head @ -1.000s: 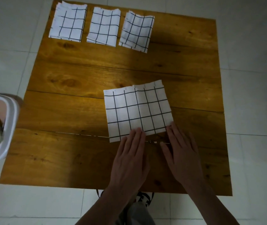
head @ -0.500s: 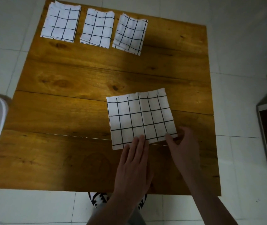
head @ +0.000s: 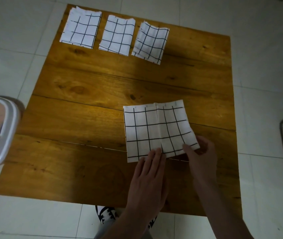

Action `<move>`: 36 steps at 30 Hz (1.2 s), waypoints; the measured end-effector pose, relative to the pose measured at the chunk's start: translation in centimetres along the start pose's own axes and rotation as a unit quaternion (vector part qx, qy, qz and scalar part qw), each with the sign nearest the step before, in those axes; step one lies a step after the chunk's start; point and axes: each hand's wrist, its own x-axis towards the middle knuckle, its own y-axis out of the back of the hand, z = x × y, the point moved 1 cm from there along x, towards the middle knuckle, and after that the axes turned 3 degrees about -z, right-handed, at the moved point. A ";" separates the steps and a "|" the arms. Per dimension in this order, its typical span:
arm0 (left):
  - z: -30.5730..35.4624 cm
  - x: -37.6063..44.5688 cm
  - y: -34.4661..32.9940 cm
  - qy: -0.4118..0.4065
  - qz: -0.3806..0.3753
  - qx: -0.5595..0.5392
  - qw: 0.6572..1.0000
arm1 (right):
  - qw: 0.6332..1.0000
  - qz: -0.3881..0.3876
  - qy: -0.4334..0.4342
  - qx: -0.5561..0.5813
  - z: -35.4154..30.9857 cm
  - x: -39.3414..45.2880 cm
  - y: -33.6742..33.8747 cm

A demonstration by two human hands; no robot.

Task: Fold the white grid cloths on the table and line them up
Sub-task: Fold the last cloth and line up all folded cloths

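At about nine o'clock, just off the wooden surface [head: 85,94], stands a white plastic bin [head: 1,135], and along the twelve o'clock edge three folded cloths [head: 81,30] [head: 117,36] [head: 151,42] lie side by side in a row. The half-folded grid cloth [head: 156,130] lies toward five o'clock, nearly square, with a crease running twelve to six down its middle. The left hand [head: 148,178] presses straight fingers flat on its near edge by that crease, while the right hand [head: 201,156] pinches the lifted four o'clock corner, likely to carry it toward nine.
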 end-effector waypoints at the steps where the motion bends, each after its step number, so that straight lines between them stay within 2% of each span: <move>1: 0.0 0.0 0.0 0.000 -0.002 -0.003 1.000 | 0.999 0.002 -0.016 0.028 -0.2 -0.1 -0.1; 3: 0.1 0.1 -0.1 0.002 -0.008 -0.007 1.000 | 0.999 -0.007 -0.026 0.031 -0.5 -0.6 -0.3; 5: 0.2 0.2 0.0 0.004 -0.009 -0.011 1.000 | 1.000 -0.024 0.003 -0.006 -1.2 -1.7 -0.6; 9: -0.2 0.1 0.1 0.000 -0.003 -0.020 1.000 | 0.991 -0.016 0.113 -0.073 -1.8 -3.8 -1.2; 14: -2.3 -0.8 0.8 0.008 0.017 -0.020 1.000 | 0.961 0.009 0.227 -0.160 -1.2 -5.3 -2.2; 19: -5.7 -2.2 1.5 0.043 0.060 -0.041 0.996 | 0.932 0.022 0.309 -0.190 -0.9 -6.5 -3.8; 23: -8.0 -3.0 1.8 0.044 0.081 -0.032 0.995 | 0.912 -0.041 0.352 -0.208 -1.0 -7.1 -5.6; 26: -8.8 -3.3 1.9 0.031 0.076 -0.031 0.996 | 0.881 -0.097 0.384 -0.261 -0.5 -7.0 -7.1; 32: -9.4 -3.3 1.4 0.026 0.061 -0.045 0.997 | 0.789 -0.152 0.451 -0.388 1.1 -6.2 -9.0; 36: -9.3 -3.4 1.5 0.020 0.068 -0.058 0.996 | 0.767 -0.167 0.460 -0.415 2.3 -6.0 -9.9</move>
